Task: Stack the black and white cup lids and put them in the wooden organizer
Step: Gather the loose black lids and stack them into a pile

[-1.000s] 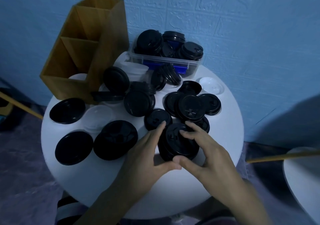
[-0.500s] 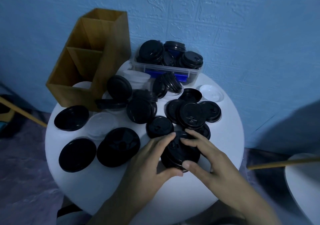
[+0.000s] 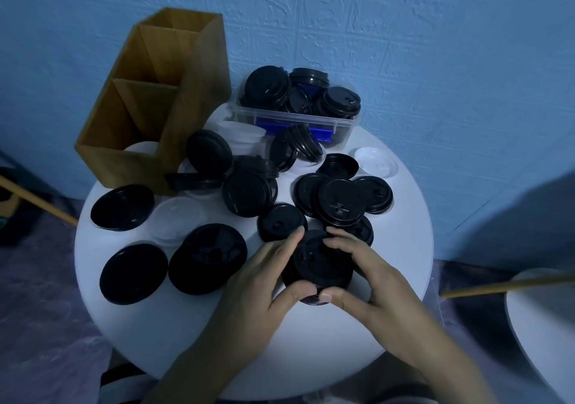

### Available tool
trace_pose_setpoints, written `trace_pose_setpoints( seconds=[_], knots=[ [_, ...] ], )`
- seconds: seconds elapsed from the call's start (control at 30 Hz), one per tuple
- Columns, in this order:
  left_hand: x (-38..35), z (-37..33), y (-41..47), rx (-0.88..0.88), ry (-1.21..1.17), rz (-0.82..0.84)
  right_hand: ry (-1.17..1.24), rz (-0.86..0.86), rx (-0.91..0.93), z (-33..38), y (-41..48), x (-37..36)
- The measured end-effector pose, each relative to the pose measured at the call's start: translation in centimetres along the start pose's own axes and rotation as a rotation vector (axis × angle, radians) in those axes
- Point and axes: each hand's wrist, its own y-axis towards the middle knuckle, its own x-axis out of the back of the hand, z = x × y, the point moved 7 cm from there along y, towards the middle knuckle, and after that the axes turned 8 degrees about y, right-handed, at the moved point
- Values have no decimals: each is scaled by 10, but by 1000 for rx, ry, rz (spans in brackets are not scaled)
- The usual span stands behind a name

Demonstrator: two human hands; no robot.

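Both hands clasp a short stack of black cup lids (image 3: pixel 317 263) at lower centre of the frame: the left hand (image 3: pixel 264 279) curls around its left edge, thumb at the near rim and forefinger over the far rim, while the right hand (image 3: pixel 367 276) mirrors this on the right edge, fingertips resting on the top lid. The stack sits low over the round white table (image 3: pixel 161 319), near the table's front right edge.

Bare tabletop lies along the near rim and at the right side; the rest is crowded. Two wide black lids (image 3: pixel 133 274) and a further pile (image 3: pixel 208 259) occupy the lower left, near the table's left edge. A cluster of overlapping black lids (image 3: pixel 339 201) lies just above the hands, and a single white lid (image 3: pixel 376 161) sits close to the right rim.

At upper left stands the wooden organizer (image 3: pixel 186 92), its stepped compartments open at the top; a white lid shows in the lowest one. At upper centre, a clear plastic bin (image 3: pixel 298 117) heaped with black lids stands against the blue textured wall (image 3: pixel 435 30). Clear lids (image 3: pixel 177 217) lie between the organizer and the left pile.

No legible brand, label or writing appears on any item.
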Motion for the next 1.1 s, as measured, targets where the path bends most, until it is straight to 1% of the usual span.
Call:
trace_pose_setpoints(
  seconds=[0.17, 0.27, 0.4, 0.53, 0.6, 0.73, 0.87, 0.93, 1.03, 1.1],
  knots=[
    [-3, 3, -1, 15, 35, 12, 8, 7, -12, -1, -3, -1],
    [-2, 3, -2, 12, 25, 21, -16, 7, -20, 0, -2, -1],
    [0, -1, -4, 19, -17, 25, 28, 9, -52, 0, 1, -1],
    [1, 1, -4, 41, -52, 1, 139, 99, -106, -2, 5, 3],
    [2, 2, -4, 50, -66, -6, 143, 149, -85, 2, 10, 10],
    [2, 3, -3, 60, -69, -13, 233, 168, -106, 10, 33, 30],
    [3, 2, -3, 65, -73, -21, 173, 19, -58, 21, 87, 55],
    [2, 1, -3, 64, -80, -18, 93, -68, 26, 37, 123, 62],
    [3, 0, -4, 61, -79, -15, -210, -251, 185, 68, 180, 68],
    [4, 1, -3, 67, -89, -14, -370, -322, 235, 81, 218, 65]
  ],
)
